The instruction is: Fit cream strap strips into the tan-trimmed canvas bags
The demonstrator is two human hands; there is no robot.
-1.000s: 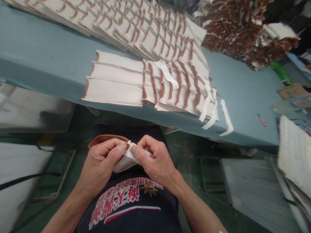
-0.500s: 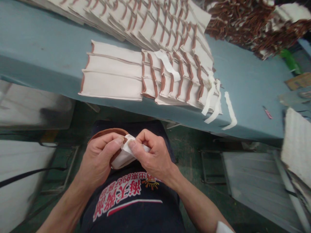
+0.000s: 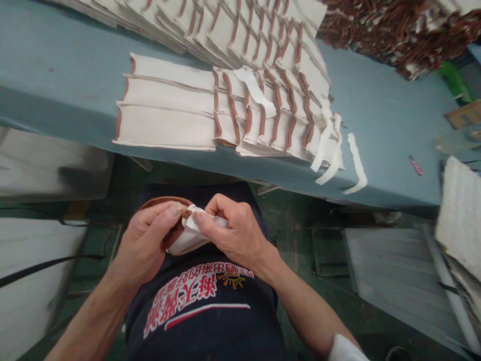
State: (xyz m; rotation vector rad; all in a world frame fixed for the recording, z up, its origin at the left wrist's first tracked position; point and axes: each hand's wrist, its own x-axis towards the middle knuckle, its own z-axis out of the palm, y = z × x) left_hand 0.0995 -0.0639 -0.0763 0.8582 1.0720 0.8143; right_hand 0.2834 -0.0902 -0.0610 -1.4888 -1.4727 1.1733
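My left hand (image 3: 148, 238) is closed, thumb and fingers pinching the brown edge of a cream fabric piece (image 3: 184, 243) that curves between my hands above my lap. The piece has a brown face (image 3: 165, 200) on its far side. In my right hand (image 3: 236, 228), also closed, a white strip (image 3: 193, 223) lies under the thumb and against the brown edge, close to my left fingertips. Whether my right fingers also grip the fabric behind the strip I cannot tell.
On the blue-grey table (image 3: 376, 95) lie overlapping rows of cream pieces (image 3: 165, 120) with brown edges. Loose white strips (image 3: 356, 163) rest near its front edge. Farther right are a small pink-handled tool (image 3: 416, 165), a brown scrap heap (image 3: 398, 35) and a cardboard sheet (image 3: 458, 200).
Both hands have shifted slightly left and up in the picture with the fabric piece. The white strip's end now looks more folded at the brown edge. The table view has shifted slightly too.
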